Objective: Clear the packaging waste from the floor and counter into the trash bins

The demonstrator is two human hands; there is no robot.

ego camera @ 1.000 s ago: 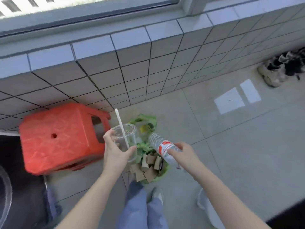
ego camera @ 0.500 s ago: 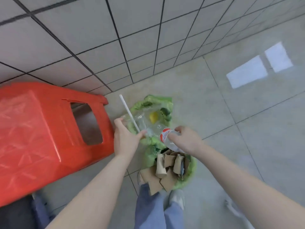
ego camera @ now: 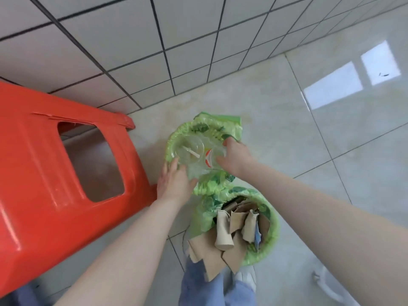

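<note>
Two green-lined trash bins on floor: far bin holds clear plastic cup with straw and water bottle; near bin crammed with cardboard scraps. Left hand fingers loose, touching cup; right hand grips bottle.

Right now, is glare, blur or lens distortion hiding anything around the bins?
Head view: window glare on the glossy floor lies far right, clear of both bins. Wide-angle bending curves the wall tile lines. The clear cup and bottle blend into the far bin's green liner, so the grips of both hands stay unclear.
</note>
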